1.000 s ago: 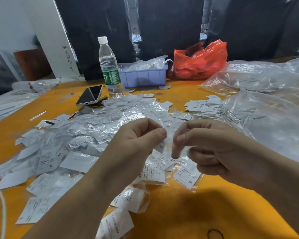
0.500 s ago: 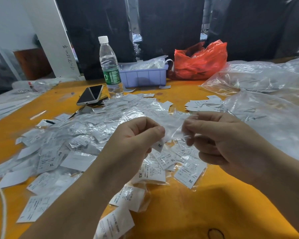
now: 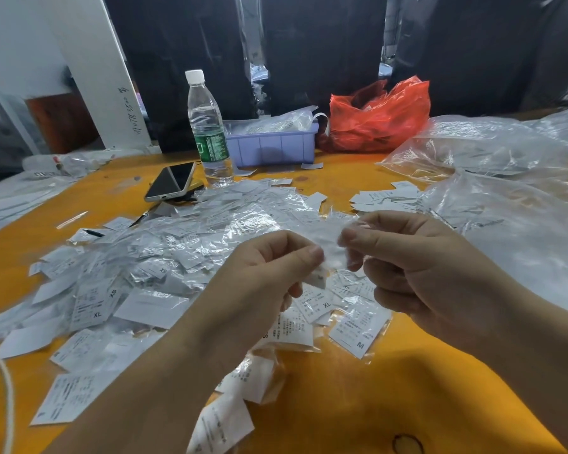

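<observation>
Fingers (image 3: 307, 257) of left hand (image 3: 263, 283) and right hand (image 3: 423, 273) tight on clear pouch (image 3: 330, 242) with white label (image 3: 320, 280)

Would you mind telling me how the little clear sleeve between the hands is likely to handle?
Probably floppy: the clear sleeve crinkles between the left hand and right hand, which both pinch it. Likely very light, since fingertips alone carry it. It may be slippery, judging by the glossy glare on the bagged labels piled on the table.
</observation>
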The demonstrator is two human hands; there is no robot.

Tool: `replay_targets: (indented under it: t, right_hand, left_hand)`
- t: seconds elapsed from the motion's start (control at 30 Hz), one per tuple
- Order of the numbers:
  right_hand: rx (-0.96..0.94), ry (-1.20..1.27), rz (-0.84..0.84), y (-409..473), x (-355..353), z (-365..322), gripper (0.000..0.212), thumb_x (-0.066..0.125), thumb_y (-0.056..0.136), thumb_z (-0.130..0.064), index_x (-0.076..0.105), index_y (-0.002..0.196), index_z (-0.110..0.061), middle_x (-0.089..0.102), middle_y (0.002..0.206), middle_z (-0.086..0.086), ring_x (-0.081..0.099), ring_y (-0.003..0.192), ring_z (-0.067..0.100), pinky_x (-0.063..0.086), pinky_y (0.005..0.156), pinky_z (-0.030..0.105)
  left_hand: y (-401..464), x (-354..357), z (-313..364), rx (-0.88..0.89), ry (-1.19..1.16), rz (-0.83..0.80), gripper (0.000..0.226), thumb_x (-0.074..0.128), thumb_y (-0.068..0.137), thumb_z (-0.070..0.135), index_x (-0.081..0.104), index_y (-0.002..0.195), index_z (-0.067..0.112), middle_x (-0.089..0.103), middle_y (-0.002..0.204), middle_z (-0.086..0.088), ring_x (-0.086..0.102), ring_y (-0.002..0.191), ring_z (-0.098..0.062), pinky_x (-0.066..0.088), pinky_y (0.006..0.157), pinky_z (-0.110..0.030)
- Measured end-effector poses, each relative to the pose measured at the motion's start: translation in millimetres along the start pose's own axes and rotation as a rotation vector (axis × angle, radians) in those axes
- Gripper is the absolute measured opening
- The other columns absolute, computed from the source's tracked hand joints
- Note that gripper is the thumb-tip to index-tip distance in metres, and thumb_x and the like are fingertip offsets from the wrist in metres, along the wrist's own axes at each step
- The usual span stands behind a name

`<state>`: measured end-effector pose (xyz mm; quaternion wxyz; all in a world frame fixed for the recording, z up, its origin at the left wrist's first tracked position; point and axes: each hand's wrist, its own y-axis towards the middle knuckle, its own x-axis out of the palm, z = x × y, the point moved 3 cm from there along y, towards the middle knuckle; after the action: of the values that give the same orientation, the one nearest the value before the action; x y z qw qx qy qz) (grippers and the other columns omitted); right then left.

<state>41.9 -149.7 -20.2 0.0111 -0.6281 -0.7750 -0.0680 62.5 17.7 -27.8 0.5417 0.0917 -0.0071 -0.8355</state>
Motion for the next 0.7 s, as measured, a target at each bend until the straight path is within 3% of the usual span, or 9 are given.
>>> replay_targets:
  t: [0.17, 0.23, 0.33, 0.4, 0.47, 0.57, 0.7]
  right_hand:
    - [0.125, -0.150, -0.172, -3, 7, 3, 0.019, 0.078, 0.067, -0.019, 0.073, 0.082, -0.009, 0.051, 0.070, 0.015, 0.022, 0.040, 0.009, 0.022, 0.037, 0.017]
    - [0.155, -0.194, -0.215, -4, 10, 4, 0.027, 0.084, 0.068, -0.022, 0.071, 0.087, -0.007, 0.045, 0.067, 0.014, 0.021, 0.041, 0.010, 0.022, 0.037, 0.017]
    - [0.171, -0.181, -0.243, -4, 10, 4, 0.032, 0.074, 0.072, -0.031, 0.067, 0.084, -0.002, 0.025, 0.061, 0.015, 0.017, 0.042, 0.012, 0.021, 0.038, 0.017]
    - [0.184, -0.190, -0.278, -5, 10, 3, 0.022, 0.072, 0.073, -0.027, 0.069, 0.080, -0.006, 0.030, 0.053, 0.007, 0.019, 0.040, 0.010, 0.022, 0.038, 0.017]
    - [0.185, -0.209, -0.295, -6, 11, 3, 0.017, 0.074, 0.073, -0.024, 0.071, 0.078, -0.008, 0.031, 0.055, 0.015, 0.020, 0.040, 0.011, 0.022, 0.039, 0.018]
    - [0.147, -0.146, -0.185, -4, 6, 1, 0.019, 0.083, 0.069, -0.019, 0.070, 0.075, -0.007, 0.035, 0.062, 0.025, 0.021, 0.039, 0.009, 0.023, 0.036, 0.016]
    - [0.097, 0.081, 0.032, 0, -5, -4, 0.014, 0.074, 0.064, -0.018, 0.068, 0.073, -0.010, 0.051, 0.059, 0.005, 0.023, 0.036, 0.006, 0.021, 0.032, 0.014]
  left_hand:
    - [1, -12, 1, 0.004, -0.061, 0.151, 0.015, 0.068, 0.082, 0.021, 0.069, 0.067, 0.023, 0.057, 0.062, 0.003, 0.047, 0.055, -0.008, 0.040, 0.048, -0.019]
    - [-1, -12, 4, 0.039, 0.075, 0.111, 0.013, 0.063, 0.077, 0.029, 0.067, 0.068, 0.022, 0.055, 0.060, 0.005, 0.047, 0.055, -0.006, 0.040, 0.049, -0.015]
    - [-3, -9, 8, 0.086, 0.189, 0.008, 0.012, 0.059, 0.076, 0.032, 0.066, 0.067, 0.025, 0.054, 0.059, 0.008, 0.049, 0.055, -0.002, 0.040, 0.051, -0.012]
    - [-4, -6, 8, 0.103, 0.212, -0.034, 0.013, 0.060, 0.077, 0.033, 0.066, 0.068, 0.025, 0.056, 0.061, 0.005, 0.051, 0.057, -0.003, 0.041, 0.053, -0.013]
    - [-4, -6, 8, 0.109, 0.204, -0.044, 0.018, 0.060, 0.078, 0.038, 0.068, 0.070, 0.025, 0.059, 0.064, 0.003, 0.052, 0.060, -0.008, 0.042, 0.054, -0.015]
    - [-3, -9, 7, 0.109, 0.101, -0.011, 0.022, 0.056, 0.082, 0.036, 0.072, 0.077, 0.022, 0.065, 0.071, 0.006, 0.054, 0.063, -0.008, 0.044, 0.054, -0.017]
    - [-3, -12, 5, 0.117, 0.074, 0.080, 0.019, 0.059, 0.079, 0.024, 0.073, 0.091, 0.027, 0.070, 0.080, 0.005, 0.059, 0.065, -0.008, 0.050, 0.058, -0.020]
